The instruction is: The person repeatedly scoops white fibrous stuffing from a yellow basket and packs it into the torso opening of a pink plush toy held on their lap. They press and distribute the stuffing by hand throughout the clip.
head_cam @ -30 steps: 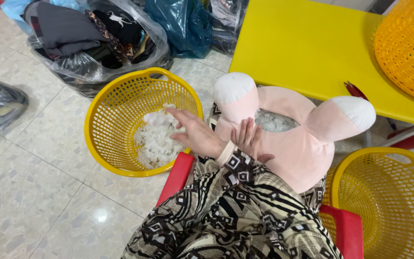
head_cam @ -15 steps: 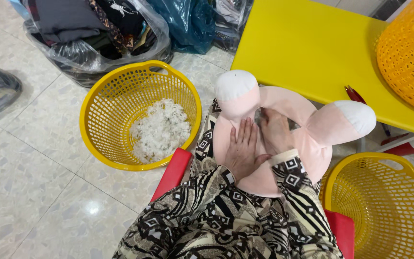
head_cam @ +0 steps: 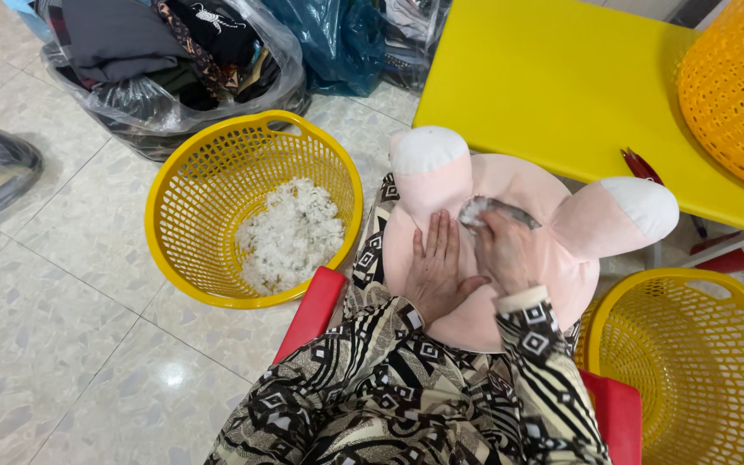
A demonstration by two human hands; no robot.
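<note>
A plush toy (head_cam: 510, 258) lies on the lap, one basket (head_cam: 251, 207) to its left, a table (head_cam: 561, 86) behind.

Left hand (head_cam: 435, 274) flat on pink plush toy (head_cam: 553, 250); right hand (head_cam: 503, 250) seemingly pinches stuffing (head_cam: 486, 207) at its opening.

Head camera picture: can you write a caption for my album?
Left hand rests flat on a pink plush toy while the right hand pushes into its opening, beside a yellow basket of white stuffing.
</note>
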